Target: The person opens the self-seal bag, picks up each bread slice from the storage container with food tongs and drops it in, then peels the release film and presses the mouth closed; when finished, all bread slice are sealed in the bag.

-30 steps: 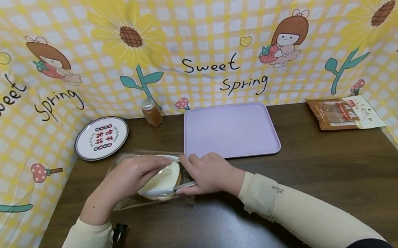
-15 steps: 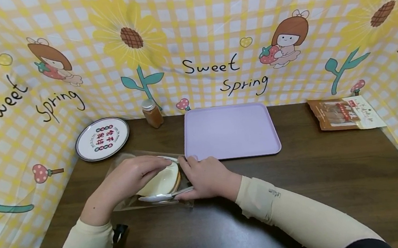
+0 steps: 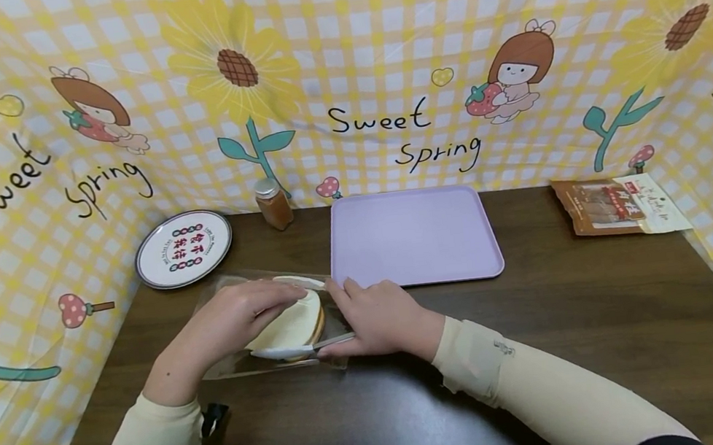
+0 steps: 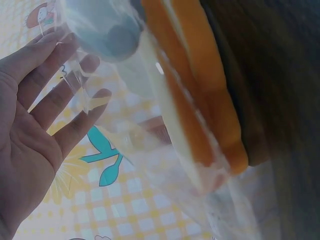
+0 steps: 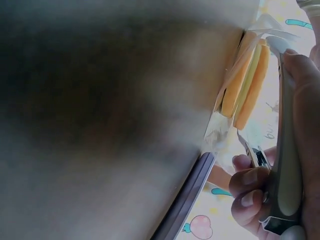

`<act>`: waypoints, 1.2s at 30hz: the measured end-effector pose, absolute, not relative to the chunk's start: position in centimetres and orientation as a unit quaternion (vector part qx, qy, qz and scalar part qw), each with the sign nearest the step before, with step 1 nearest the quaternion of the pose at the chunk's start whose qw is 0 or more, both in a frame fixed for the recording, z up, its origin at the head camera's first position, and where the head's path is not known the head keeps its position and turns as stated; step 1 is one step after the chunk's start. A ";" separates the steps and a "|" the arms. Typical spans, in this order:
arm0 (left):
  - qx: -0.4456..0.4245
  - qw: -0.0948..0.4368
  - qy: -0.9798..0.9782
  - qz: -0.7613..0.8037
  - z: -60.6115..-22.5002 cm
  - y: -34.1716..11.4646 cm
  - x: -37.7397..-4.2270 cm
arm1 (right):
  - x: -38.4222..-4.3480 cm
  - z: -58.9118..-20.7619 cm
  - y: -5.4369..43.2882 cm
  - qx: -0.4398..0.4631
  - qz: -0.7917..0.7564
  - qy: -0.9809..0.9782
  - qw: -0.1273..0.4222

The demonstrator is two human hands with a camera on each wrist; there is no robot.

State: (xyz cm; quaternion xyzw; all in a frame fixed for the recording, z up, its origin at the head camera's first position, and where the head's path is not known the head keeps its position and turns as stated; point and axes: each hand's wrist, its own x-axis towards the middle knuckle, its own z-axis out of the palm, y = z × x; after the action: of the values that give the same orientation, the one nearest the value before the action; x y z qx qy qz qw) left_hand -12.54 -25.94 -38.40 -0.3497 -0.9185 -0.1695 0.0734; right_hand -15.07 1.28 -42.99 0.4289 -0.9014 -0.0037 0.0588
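A stack of bread slices with orange-brown crust lies in a clear plastic bag on the table, left of centre. My left hand lies over the bag; in the left wrist view its thumb and fingers hold the film near its edge. With my right hand I grip a pair of tongs with pale tips. One tong tip reaches along the near side of the bread, the other along its far side. The left palm hides part of the bread in the head view.
A lilac tray stands just beyond my right hand. At the back left are a round white plate and a spice jar. A brown food packet lies at the far right, and patterned cloth walls the table.
The near tong tip has swung from over the bread to its near side. My right hand has moved slightly to and fro, and my left hand has hardly moved.
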 end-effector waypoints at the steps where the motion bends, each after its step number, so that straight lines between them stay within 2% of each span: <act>1: -0.350 0.073 -0.918 -0.170 -38.4 -25.9 -12.5 | -15.0 -42.9 1.4 0.429 -0.001 -0.901 0.059; 10: -0.345 0.056 -0.920 -0.180 -38.2 -25.8 -12.5 | -15.0 -43.0 2.1 0.435 0.005 -0.896 0.087; 21: -0.348 0.068 -0.917 -0.181 -38.3 -25.8 -12.6 | -14.8 -42.9 3.1 0.463 0.018 -0.865 0.190; 36: -0.343 0.080 -0.916 -0.192 -38.1 -25.7 -12.4 | -14.4 -42.3 4.8 0.467 0.000 -0.856 0.224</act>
State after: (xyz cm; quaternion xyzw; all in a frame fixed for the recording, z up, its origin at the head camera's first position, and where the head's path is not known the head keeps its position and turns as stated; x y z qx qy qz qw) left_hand -12.41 -25.70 -38.12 -0.3434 -0.9160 -0.1915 0.0798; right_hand -14.36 4.84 -42.33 0.4668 -0.8556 0.0002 0.2239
